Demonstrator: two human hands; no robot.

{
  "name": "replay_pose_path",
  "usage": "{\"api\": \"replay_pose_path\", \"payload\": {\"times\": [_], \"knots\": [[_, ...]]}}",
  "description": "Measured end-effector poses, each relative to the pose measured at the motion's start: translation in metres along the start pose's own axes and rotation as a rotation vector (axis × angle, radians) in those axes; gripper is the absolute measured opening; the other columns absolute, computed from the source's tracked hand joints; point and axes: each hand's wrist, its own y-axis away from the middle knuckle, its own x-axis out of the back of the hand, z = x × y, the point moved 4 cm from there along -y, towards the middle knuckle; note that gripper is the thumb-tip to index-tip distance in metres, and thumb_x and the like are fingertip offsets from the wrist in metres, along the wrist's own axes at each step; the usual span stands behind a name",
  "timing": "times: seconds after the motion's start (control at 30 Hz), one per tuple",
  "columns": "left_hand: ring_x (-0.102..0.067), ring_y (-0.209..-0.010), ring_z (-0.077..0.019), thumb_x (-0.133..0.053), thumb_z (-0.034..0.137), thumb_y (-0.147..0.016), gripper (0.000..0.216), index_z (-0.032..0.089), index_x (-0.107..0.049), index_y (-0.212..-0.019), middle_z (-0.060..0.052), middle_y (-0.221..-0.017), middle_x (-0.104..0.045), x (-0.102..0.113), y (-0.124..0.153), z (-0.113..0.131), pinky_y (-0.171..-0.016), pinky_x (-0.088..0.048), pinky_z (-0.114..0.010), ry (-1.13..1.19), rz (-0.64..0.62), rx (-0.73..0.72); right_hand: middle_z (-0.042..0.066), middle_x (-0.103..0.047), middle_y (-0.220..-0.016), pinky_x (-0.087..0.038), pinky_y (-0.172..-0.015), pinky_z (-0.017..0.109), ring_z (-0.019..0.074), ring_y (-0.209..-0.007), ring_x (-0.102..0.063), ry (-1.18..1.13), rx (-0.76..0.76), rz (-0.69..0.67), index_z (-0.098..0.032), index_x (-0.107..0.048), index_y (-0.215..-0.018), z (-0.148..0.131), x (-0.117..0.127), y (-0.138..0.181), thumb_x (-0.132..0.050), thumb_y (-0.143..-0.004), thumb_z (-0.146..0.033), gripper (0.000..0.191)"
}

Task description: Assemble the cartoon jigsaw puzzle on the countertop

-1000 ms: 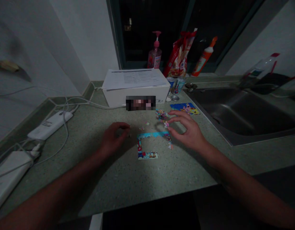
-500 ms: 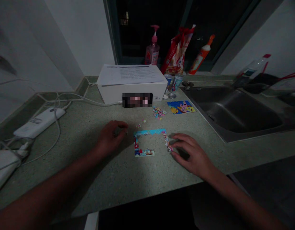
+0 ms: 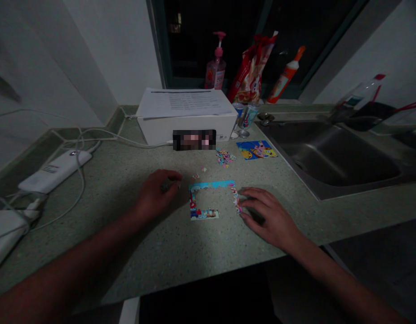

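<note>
A partly joined jigsaw border (image 3: 212, 185) lies on the counter, with a gap at the lower right. Its top strip is light blue, and its other sides are multicoloured. My left hand (image 3: 158, 191) hovers to its left, thumb and forefinger pinched on a tiny pale jigsaw piece, mostly hidden. My right hand (image 3: 266, 216) rests at the border's right side, fingers apart, tips touching or very near the edge pieces. Two loose jigsaw pieces (image 3: 203, 169) lie above the border. Farther back is a small heap of jigsaw pieces (image 3: 224, 157), beside a blue cartoon picture card (image 3: 257, 150).
Behind the pieces, a phone (image 3: 194, 140) leans on a white box (image 3: 154, 130) topped with paper. Cans (image 3: 250, 116) stand beside the box. A sink (image 3: 349, 153) is at right. A white power bank (image 3: 55, 171) and cables lie at left.
Both hands hold nearly the same pose and place. The view has shifted very slightly; the jigsaw border looks unchanged.
</note>
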Motion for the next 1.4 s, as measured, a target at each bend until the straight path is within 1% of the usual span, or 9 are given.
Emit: {"api": "replay_pose_path", "payload": {"times": [0.27,0.43,0.7,1.0,1.23,1.4], "knots": [[-0.072,-0.097,-0.0273,-0.058,0.033,-0.09,0.017,0.024,-0.072,-0.097,-0.008,-0.101,-0.076,0.0014,0.0005,0.0044,-0.093,-0.058,-0.048,0.0,-0.005,-0.006,0.01,-0.067,-0.132,-0.055,-0.105,0.057,0.0298,-0.128,-0.062,0.014,-0.011,-0.014,-0.026,-0.065,-0.119,-0.0008,-0.0001,0.0005,-0.067,-0.097,-0.02,0.023],[-0.072,-0.098,-0.0273,-0.06,0.034,-0.09,0.016,0.026,-0.072,-0.097,-0.007,-0.101,-0.077,0.0009,0.001,0.0024,-0.096,-0.058,-0.049,0.006,0.006,0.009,0.01,-0.068,-0.131,-0.055,-0.105,0.056,0.0298,-0.126,-0.064,0.018,-0.012,-0.006,-0.026,-0.066,-0.119,0.0,-0.0005,0.0012,-0.068,-0.095,-0.021,0.025],[-0.072,-0.099,-0.0278,-0.059,0.036,-0.089,0.018,0.026,-0.072,-0.097,-0.006,-0.102,-0.077,0.0012,0.0005,0.0029,-0.097,-0.057,-0.048,0.01,-0.009,0.016,0.009,-0.069,-0.13,-0.056,-0.104,0.057,0.0303,-0.125,-0.065,0.012,-0.022,0.0,-0.028,-0.066,-0.12,-0.001,0.0006,0.0003,-0.068,-0.095,-0.022,0.025],[-0.071,-0.1,-0.0282,-0.059,0.035,-0.091,0.016,0.027,-0.071,-0.099,-0.007,-0.104,-0.077,0.0003,0.001,0.0024,-0.098,-0.058,-0.052,0.003,-0.022,0.015,0.011,-0.067,-0.132,-0.056,-0.103,0.055,0.0299,-0.125,-0.063,0.025,0.031,-0.009,-0.025,-0.066,-0.124,-0.0028,0.001,0.0009,-0.066,-0.097,-0.018,0.028],[-0.072,-0.101,-0.0285,-0.06,0.035,-0.091,0.015,0.028,-0.071,-0.099,-0.007,-0.105,-0.078,-0.0006,0.001,0.0002,-0.099,-0.058,-0.052,0.001,-0.019,0.016,0.009,-0.068,-0.131,-0.057,-0.102,0.055,0.0301,-0.124,-0.064,0.014,0.021,-0.003,-0.028,-0.068,-0.12,-0.0032,0.0017,-0.0005,-0.066,-0.096,-0.019,0.026],[-0.072,-0.101,-0.0288,-0.059,0.036,-0.091,0.016,0.028,-0.071,-0.098,-0.007,-0.105,-0.077,-0.0001,0.0008,0.0012,-0.098,-0.058,-0.052,0.007,-0.022,0.013,0.009,-0.067,-0.132,-0.056,-0.103,0.055,0.0299,-0.125,-0.064,0.025,0.023,-0.009,-0.027,-0.067,-0.124,-0.0033,0.0013,-0.0001,-0.067,-0.096,-0.018,0.029]]}}
